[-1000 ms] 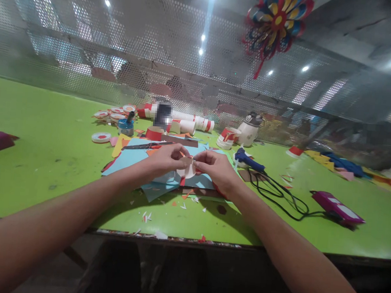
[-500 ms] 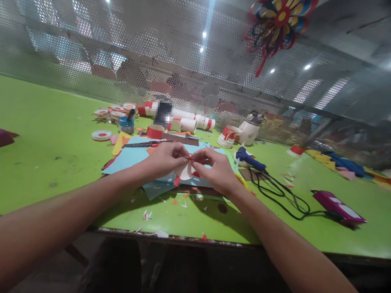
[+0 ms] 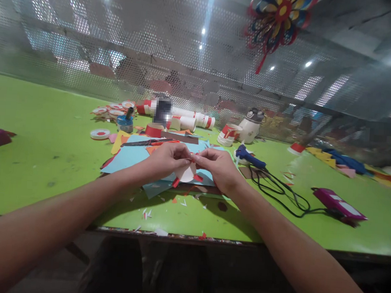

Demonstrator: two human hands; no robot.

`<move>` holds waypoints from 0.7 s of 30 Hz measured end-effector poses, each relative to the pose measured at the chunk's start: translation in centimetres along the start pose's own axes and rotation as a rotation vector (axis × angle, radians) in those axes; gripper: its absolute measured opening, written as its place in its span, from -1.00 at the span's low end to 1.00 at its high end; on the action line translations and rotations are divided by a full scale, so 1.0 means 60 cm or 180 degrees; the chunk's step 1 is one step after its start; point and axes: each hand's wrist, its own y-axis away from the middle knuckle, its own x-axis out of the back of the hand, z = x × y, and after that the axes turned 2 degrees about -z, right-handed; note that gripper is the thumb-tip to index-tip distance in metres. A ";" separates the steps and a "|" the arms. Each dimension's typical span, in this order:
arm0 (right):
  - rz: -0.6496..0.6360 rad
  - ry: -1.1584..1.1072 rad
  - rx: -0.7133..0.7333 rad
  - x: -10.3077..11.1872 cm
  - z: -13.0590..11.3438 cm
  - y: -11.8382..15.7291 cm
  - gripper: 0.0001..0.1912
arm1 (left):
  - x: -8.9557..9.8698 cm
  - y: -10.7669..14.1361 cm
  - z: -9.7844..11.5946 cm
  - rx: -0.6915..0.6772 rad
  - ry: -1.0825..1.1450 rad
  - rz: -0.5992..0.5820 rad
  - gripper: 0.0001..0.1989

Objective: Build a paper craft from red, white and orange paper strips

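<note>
Between my two hands is a small round white paper disc (image 3: 184,172) with red paper tabs sticking out at its lower edge. My left hand (image 3: 171,158) pinches its upper left edge between thumb and fingers. From the other side, my right hand (image 3: 217,163) pinches a red bit at the top of the disc, its fingertips meeting the left ones. The fingertips hide part of the red piece. Below the hands lie light blue paper sheets (image 3: 121,161), with dark-bladed scissors (image 3: 145,142) across their far edge.
A blue glue gun (image 3: 250,157) with a black cord lies at right, near a magenta box (image 3: 340,205). Farther back are paper cups (image 3: 229,134), a white jug (image 3: 250,126), a blue ink bottle (image 3: 125,123) and several round discs (image 3: 114,109). Paper scraps (image 3: 147,214) litter the green table's front.
My fingertips have drawn together at the top of the disc. The right hand's fingers lie flatter, and both red tabs at the bottom show more plainly.
</note>
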 end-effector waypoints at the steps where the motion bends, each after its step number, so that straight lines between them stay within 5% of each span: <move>1: -0.0087 -0.0369 -0.0233 0.002 0.000 -0.001 -0.74 | -0.001 0.000 0.000 -0.0030 -0.0029 -0.0018 -0.90; 7: -0.0360 -0.1172 -0.1000 0.005 -0.009 -0.001 -0.79 | -0.004 0.000 -0.001 -0.0150 0.0140 -0.0095 -0.88; 21: -0.0655 -0.1364 -0.0992 0.010 -0.011 -0.001 -0.83 | -0.004 0.006 0.010 -0.0099 0.0613 -0.0169 -0.76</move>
